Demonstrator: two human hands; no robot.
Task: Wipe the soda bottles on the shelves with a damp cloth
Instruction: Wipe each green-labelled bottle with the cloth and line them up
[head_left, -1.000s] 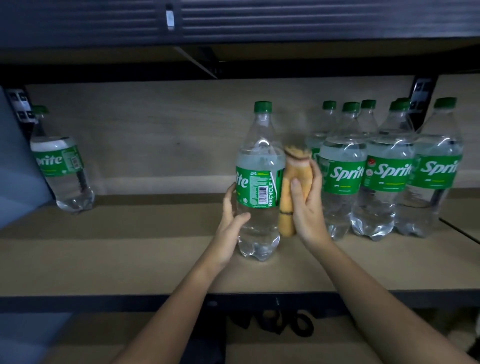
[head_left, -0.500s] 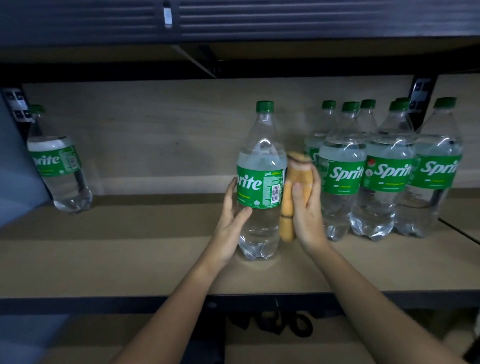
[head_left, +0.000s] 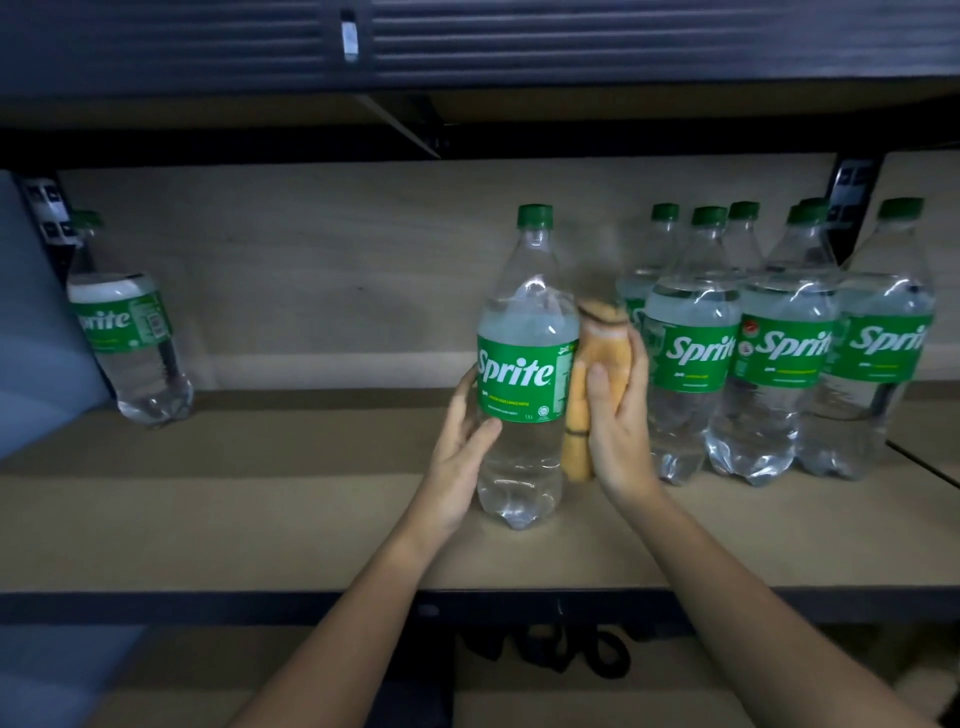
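Bottle (head_left: 524, 364) between hands: left (head_left: 462, 447) around it, right (head_left: 618, 415) gripping cloth (head_left: 597, 358) (touching).

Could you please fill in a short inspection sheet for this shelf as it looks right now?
Surface: wooden shelf, dim light.
Job's things: centre bottle upright, label facing out; orange cloth against its right side.
Clutter: lone bottle far left; bottle cluster on the right.
Grippers: left hand holds the centre bottle; right hand grips the cloth.
Cables: dark loops below the shelf, unclear.
Surroundings: dark upper shelf.
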